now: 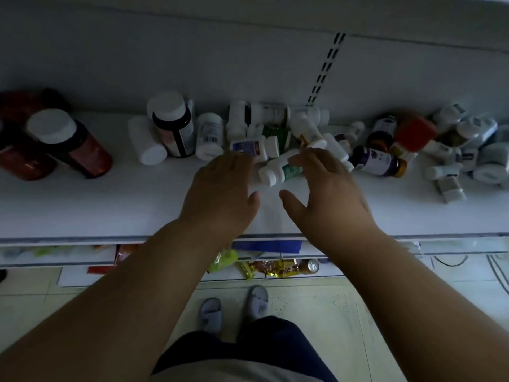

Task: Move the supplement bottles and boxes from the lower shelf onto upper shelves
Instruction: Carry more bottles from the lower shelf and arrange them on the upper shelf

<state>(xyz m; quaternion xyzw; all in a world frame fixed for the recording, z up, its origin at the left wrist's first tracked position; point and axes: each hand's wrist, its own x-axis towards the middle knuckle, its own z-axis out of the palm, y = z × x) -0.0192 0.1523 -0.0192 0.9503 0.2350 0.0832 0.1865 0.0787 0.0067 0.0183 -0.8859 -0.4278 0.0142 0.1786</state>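
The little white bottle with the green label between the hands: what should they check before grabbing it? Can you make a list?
1. Left hand free to help: ok, fingers straight, holding nothing.
2. Right hand free: ok, open, fingertips at the white bottle with the green label.
3. Bottle reachable: ok, it lies on its side between both hands.
4. Firm grip already: not ok, no fingers curl round it.
5. Neighbours safe: not ok, the bottle pile behind is jumbled and close.
6. Cap tight: cannot tell.

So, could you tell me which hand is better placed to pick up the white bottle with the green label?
Probably the right hand: its fingertips already lie on the white bottle with the green label, while the left hand is beside the cap.
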